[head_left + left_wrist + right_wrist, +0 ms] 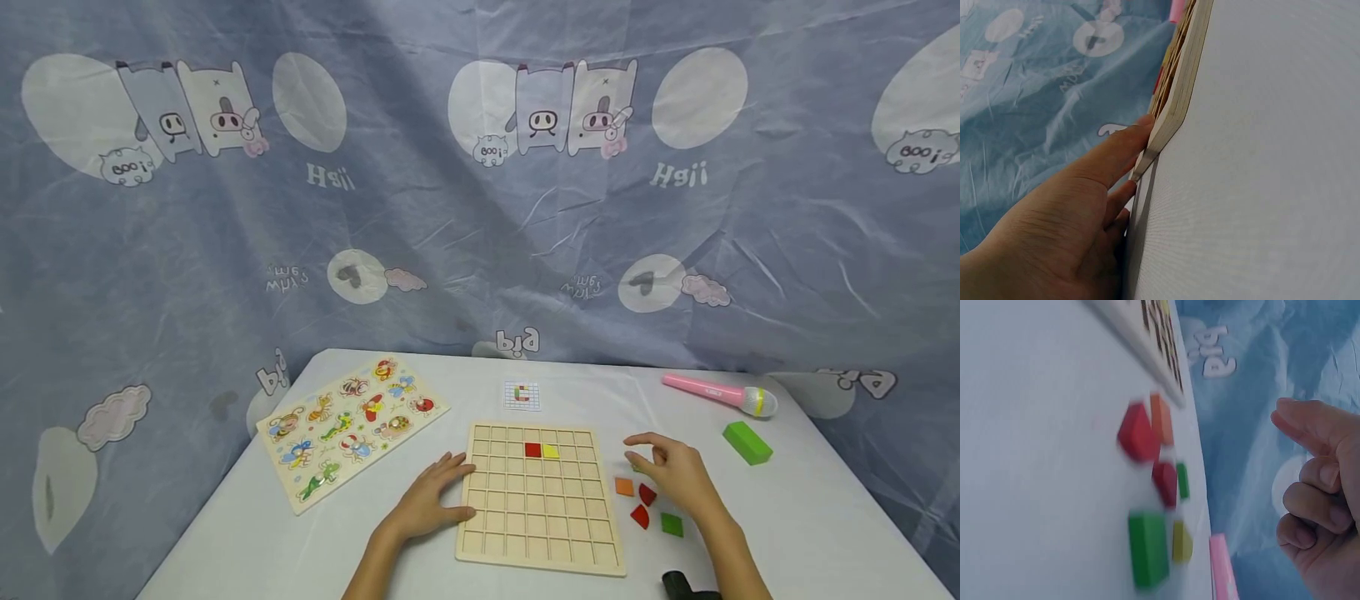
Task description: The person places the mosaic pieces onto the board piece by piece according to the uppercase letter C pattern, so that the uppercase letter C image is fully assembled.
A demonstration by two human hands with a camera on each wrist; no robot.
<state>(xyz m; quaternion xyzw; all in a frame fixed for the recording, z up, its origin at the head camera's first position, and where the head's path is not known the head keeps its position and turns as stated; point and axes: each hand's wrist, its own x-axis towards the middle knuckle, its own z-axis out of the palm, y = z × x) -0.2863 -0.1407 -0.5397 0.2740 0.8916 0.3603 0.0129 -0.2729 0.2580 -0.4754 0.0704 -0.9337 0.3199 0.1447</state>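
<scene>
A wooden grid board (536, 517) lies on the table, with a red square (532, 450) and a yellow square (551, 452) side by side in one upper row. Along the board's left edge rests my left hand (429, 498), fingers and thumb spread against the rim. Right of the board my right hand (675, 475) hovers above loose pieces, thumb and index finger apart, the other fingers bent, nothing seen between them. Below it lie an orange square (624, 486), two red rounded wedges (640, 517) and a green square (672, 524). A yellow piece (1182, 541) shows in the right wrist view.
A small pattern card (522, 396) lies behind the board. An insect puzzle board (348, 429) sits at left. At right are a pink toy microphone (712, 392) and a green block (747, 442). A black object (678, 585) is at the front edge.
</scene>
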